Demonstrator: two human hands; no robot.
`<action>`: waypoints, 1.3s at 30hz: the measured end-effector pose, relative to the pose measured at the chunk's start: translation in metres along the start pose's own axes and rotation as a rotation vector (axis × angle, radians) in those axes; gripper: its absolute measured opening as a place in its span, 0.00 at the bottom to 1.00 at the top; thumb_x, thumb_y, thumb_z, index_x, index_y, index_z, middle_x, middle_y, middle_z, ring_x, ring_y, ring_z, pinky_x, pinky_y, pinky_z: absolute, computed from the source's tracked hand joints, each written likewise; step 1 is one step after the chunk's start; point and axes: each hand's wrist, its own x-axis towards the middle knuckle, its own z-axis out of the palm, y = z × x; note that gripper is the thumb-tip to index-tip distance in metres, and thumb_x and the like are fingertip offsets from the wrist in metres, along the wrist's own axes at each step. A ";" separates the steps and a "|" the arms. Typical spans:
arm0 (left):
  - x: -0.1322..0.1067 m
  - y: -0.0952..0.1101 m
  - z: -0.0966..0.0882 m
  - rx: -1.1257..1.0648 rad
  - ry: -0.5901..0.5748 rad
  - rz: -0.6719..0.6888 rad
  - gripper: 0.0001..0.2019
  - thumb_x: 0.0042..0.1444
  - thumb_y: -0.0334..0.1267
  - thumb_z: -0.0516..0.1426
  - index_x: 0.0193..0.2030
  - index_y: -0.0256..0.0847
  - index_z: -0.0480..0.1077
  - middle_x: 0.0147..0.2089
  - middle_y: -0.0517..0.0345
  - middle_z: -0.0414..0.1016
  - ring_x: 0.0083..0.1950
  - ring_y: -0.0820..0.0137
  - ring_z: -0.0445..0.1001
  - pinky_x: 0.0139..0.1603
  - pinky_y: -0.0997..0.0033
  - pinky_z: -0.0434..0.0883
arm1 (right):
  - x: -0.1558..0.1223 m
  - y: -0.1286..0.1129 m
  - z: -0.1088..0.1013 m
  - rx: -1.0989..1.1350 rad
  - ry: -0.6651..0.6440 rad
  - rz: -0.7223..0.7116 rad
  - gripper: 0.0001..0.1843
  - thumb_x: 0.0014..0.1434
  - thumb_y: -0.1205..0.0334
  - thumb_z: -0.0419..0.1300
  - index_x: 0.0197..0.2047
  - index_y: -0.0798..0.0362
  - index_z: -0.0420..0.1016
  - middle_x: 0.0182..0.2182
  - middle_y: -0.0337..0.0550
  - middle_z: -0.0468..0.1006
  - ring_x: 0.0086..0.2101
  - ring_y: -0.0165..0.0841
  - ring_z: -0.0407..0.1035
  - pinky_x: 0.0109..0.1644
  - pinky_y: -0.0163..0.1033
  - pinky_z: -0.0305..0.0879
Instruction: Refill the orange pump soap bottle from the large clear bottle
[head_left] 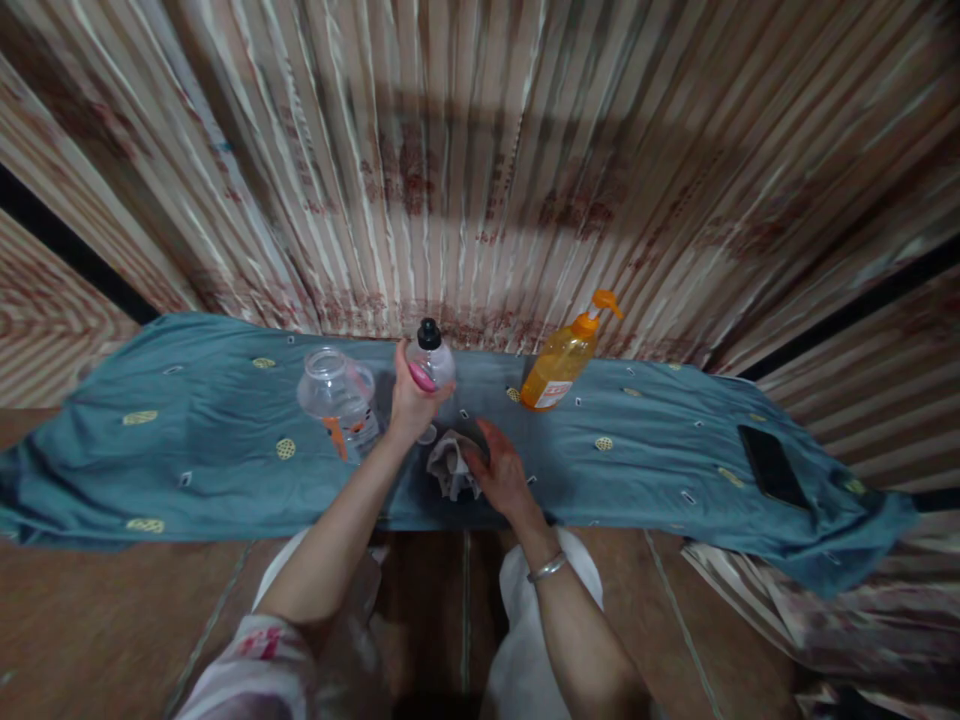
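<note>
My left hand (411,398) is wrapped round a small clear bottle (430,362) with a black cap and a pink band, held upright above the blue cloth (225,450). My right hand (501,472) rests on the cloth with its fingers closed on a crumpled grey rag (450,464). A clear plastic jar (335,398) with an open mouth lies tilted just left of my left hand. An orange pump bottle of soap (559,365) stands to the right of both hands.
The blue cloth covers a low ledge in front of a striped curtain (480,170). A black phone (772,465) lies on the cloth at the far right. Brown floor (97,620) shows below, with my knees in white.
</note>
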 end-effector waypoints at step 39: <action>-0.125 0.069 -0.071 -0.168 -0.594 0.136 0.39 0.46 0.44 0.73 0.65 0.43 0.71 0.60 0.47 0.83 0.60 0.49 0.84 0.65 0.47 0.81 | -0.026 -0.172 -0.056 0.576 0.245 -0.030 0.16 0.54 0.43 0.77 0.38 0.45 0.88 0.45 0.45 0.92 0.47 0.43 0.84 0.55 0.49 0.80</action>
